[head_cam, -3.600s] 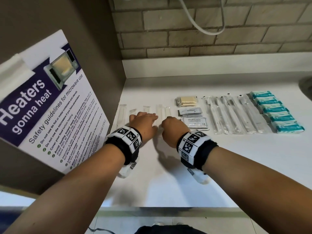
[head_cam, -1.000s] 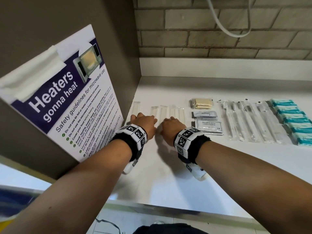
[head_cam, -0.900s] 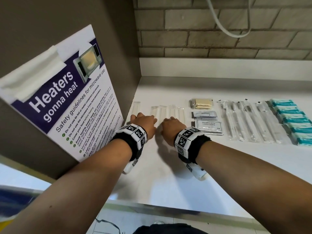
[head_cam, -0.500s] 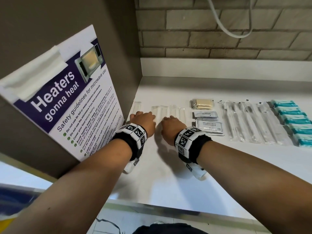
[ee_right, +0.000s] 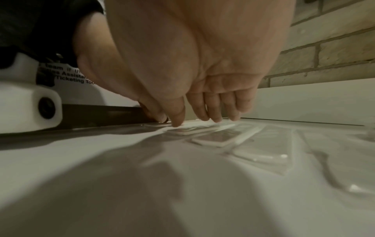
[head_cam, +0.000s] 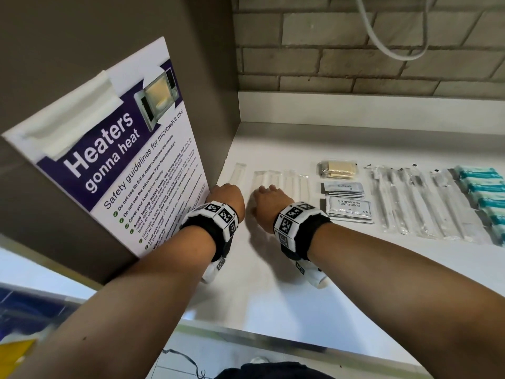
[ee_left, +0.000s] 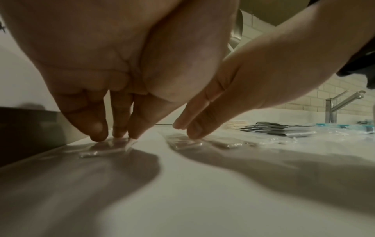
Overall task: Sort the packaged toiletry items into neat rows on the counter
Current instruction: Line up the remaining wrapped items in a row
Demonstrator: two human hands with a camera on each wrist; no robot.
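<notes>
Several thin clear packets (head_cam: 289,179) lie side by side at the left end of the white counter (head_cam: 273,269). One more clear packet (head_cam: 238,173) lies apart by the side panel. My left hand (head_cam: 225,196) presses straight fingertips (ee_left: 97,128) onto that packet's near end (ee_left: 107,146). My right hand (head_cam: 269,198) rests straight fingertips (ee_right: 178,118) on the near ends of the neighbouring clear packets (ee_right: 182,130). Both palms face down and grip nothing. To the right lie a beige packet (head_cam: 337,169), toothpaste sachets (head_cam: 343,188), shampoo sachets (head_cam: 348,209), wrapped toothbrushes (head_cam: 410,201) and teal soap packets (head_cam: 483,192).
A brown side panel with a microwave safety poster (head_cam: 123,165) stands close on the left. A brick wall (head_cam: 355,50) with a hanging white cable (head_cam: 382,45) is behind. A tap (ee_left: 332,110) stands far right. The counter's front edge (head_cam: 273,335) is near my forearms.
Since the earliest frame the clear packets have been drawn closer together. Over the last second both hands stay on their near ends, and the leftmost packet sits slightly nearer the others.
</notes>
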